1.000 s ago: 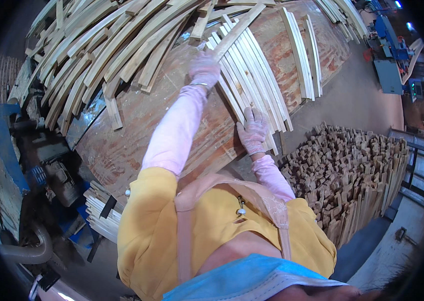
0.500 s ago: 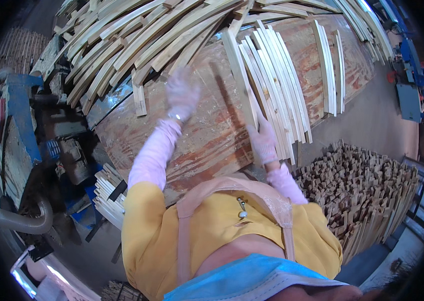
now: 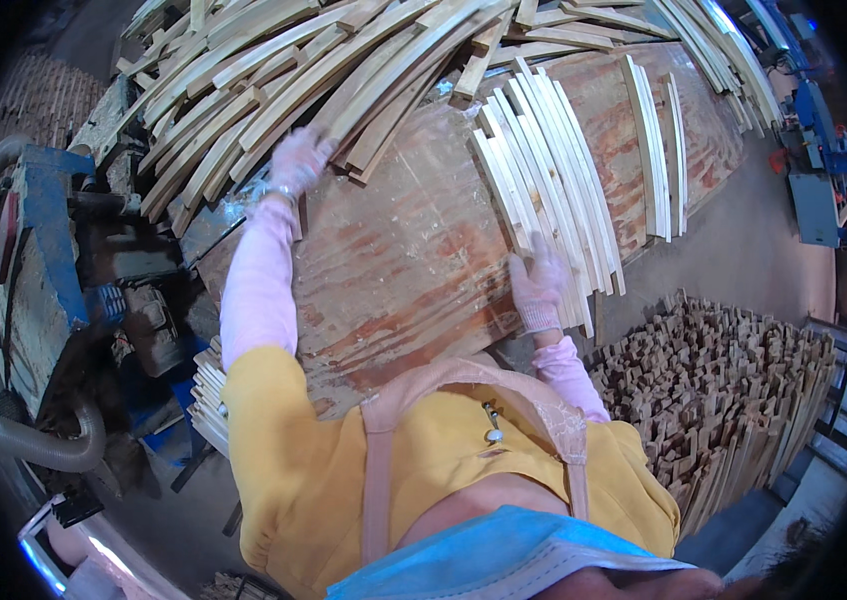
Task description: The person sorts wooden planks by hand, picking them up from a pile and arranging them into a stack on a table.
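My left hand [image 3: 300, 163], in a pale glove, is closed around the near end of a long wooden strip [image 3: 383, 75] at the edge of the heaped pile. That strip looks slightly smeared by motion. To the right, my right hand [image 3: 540, 283], also gloved, lies against the near ends of a row of pale strips [image 3: 553, 170]. Its fingers are stretched out over the leftmost pieces, with the thumb apart. The row lies side by side on a worn, reddish-brown board tabletop [image 3: 403, 250].
Two thinner groups of strips [image 3: 651, 150] lie farther right on the tabletop. A dense bundle of upright wood pieces [image 3: 713, 390] stands at the lower right. Blue machinery [image 3: 43, 240] with a grey hose [image 3: 43, 440] stands at the left.
My left hand has moved left onto a strip in the pile. The strip that leaned beside my right hand now lies with the row, and my right hand has shifted slightly right.
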Demonstrator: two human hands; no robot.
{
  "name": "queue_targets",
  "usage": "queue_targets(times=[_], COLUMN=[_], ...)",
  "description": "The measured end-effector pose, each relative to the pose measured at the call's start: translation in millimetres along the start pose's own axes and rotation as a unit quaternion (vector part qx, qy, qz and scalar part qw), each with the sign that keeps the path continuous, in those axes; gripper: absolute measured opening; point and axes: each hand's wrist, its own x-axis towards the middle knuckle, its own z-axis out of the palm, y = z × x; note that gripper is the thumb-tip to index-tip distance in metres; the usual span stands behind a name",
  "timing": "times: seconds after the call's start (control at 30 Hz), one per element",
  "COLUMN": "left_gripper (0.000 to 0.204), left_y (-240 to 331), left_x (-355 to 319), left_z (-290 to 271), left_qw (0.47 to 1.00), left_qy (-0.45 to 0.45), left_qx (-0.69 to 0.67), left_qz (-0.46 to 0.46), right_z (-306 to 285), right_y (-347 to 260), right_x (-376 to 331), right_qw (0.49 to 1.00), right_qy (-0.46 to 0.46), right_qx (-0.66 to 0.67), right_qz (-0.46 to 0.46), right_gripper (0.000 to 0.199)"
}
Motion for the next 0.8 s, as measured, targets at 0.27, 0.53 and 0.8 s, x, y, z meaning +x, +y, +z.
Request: queue_targets(times=[0.27,0.53,0.8], left_gripper=[0.033,0.071,0.066], left_y=[151.0,45.8,79.5], left_x=[-184.2,-31.7,20.3], left_z=[88.7,71.1,43.1], left_qw=[0.482,0.966,0.982], left_qy=[-0.277,0.231,0.033], left_qx=[-0.8,0.116,0.171], left_qz=[-0.226,0.016,-0.079], right_z=[31.1,-17.3,-103.8], right_y=[-145.1,-50.5,140.5], right_x=[74.6,50.0,176.5], right_qw=[0.823,0.924,0.995], right_qy=[-0.311,-0.164,0.027], right_qx=[0.447,0.316,-0.006], right_qz=[0.164,0.138,0.1], right_gripper=[0.055,0.052,0.039])
